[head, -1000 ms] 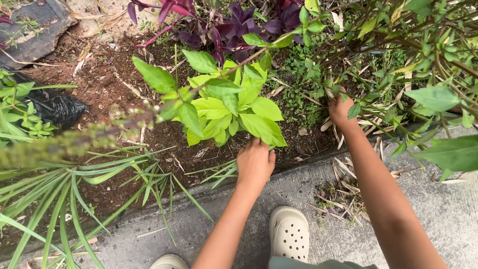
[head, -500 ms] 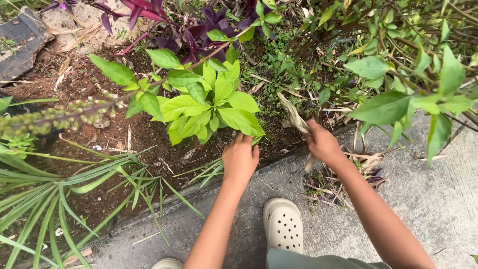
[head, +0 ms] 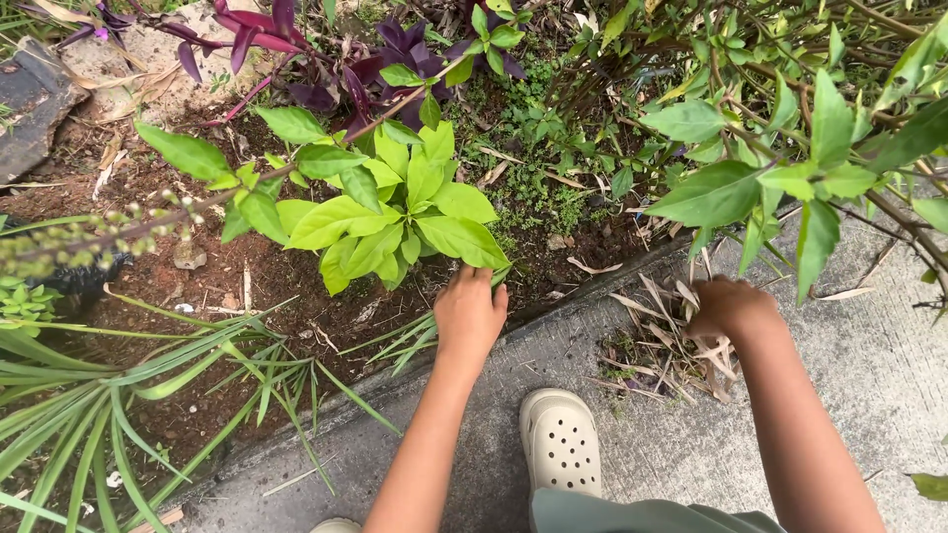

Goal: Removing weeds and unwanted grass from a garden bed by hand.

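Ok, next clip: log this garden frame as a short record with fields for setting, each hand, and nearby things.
setting: garden bed beside a concrete path
left hand: reaching under the light-green leafy plant at the bed's edge
right hand: on a pile of dry leaves on the path
grip: hidden on both hands
nearby: purple-leaved plant, grassy plant, cream clog

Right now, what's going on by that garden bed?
A person crouches on the concrete edge of a soil bed. The left hand reaches under the light-green plant at its base. The right hand rests on a pile of dry leaves on the concrete. A cream clog shows below.
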